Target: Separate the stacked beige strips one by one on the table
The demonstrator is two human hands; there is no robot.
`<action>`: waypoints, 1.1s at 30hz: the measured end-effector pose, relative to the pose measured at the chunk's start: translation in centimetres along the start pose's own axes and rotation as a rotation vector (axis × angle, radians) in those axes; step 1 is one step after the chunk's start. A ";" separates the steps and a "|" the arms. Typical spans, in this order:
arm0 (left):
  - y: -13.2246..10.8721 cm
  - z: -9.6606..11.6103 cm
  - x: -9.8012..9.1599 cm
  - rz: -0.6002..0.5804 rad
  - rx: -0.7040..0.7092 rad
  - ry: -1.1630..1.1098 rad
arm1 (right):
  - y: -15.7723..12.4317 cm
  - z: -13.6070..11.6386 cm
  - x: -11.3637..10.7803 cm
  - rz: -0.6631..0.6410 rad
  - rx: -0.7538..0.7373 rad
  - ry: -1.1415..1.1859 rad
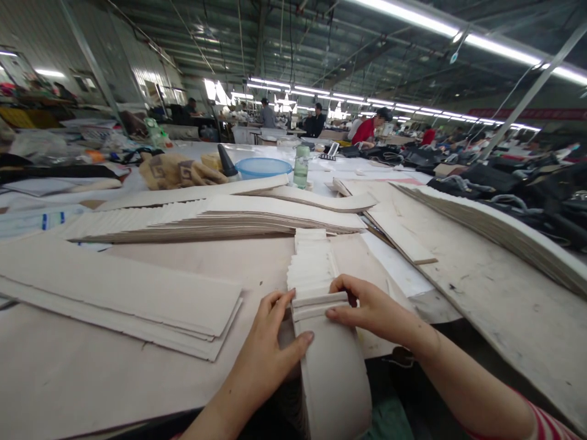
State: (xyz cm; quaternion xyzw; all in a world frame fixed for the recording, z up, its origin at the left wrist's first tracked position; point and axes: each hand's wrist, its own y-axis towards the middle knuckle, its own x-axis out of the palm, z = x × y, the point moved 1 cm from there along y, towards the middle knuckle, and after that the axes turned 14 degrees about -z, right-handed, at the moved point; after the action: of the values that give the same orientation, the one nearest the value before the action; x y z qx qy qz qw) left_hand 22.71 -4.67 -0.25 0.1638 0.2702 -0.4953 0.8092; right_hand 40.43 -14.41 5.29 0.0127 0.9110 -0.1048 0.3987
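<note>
A stack of long cream strips [337,379], cloth-like with thin layered edges, lies in front of me and bends down over the table's near edge. My left hand [275,342] holds the stack's left side, with its thumb on the top strip and its fingers along the edge. On the right side, my right hand [362,305] pinches the stack near a folded ridge, with the thumb on top and the fingertips partly hidden. Beyond the hands, the fanned ends [312,260] of the strips lie on the table. Two or three flat cream panels [137,299] rest to the left.
Behind are long stacked cream pieces [238,214], a blue basin [263,166], a green bottle [301,166] and a patterned brown cloth [177,171]. A large board [495,293] on the right carries another curved stack [504,223]. Dark garments [541,189] lie beyond; people work farther back.
</note>
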 end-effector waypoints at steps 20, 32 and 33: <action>-0.5 0.0 0.4 0.022 0.057 -0.088 | -2.3 -0.2 3.5 0.242 -0.080 0.335; 0.6 1.7 -0.2 0.195 0.080 -0.268 | -1.9 1.6 5.7 0.372 -0.058 0.246; 0.5 1.8 -0.3 0.214 0.094 -0.247 | -1.9 1.7 5.6 0.379 -0.053 0.240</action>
State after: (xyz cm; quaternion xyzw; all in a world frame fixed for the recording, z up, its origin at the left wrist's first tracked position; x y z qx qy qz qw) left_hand 23.55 -5.15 1.33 0.1672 0.1264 -0.4348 0.8758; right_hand 37.64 -16.91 0.39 0.1853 0.9357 -0.0017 0.3000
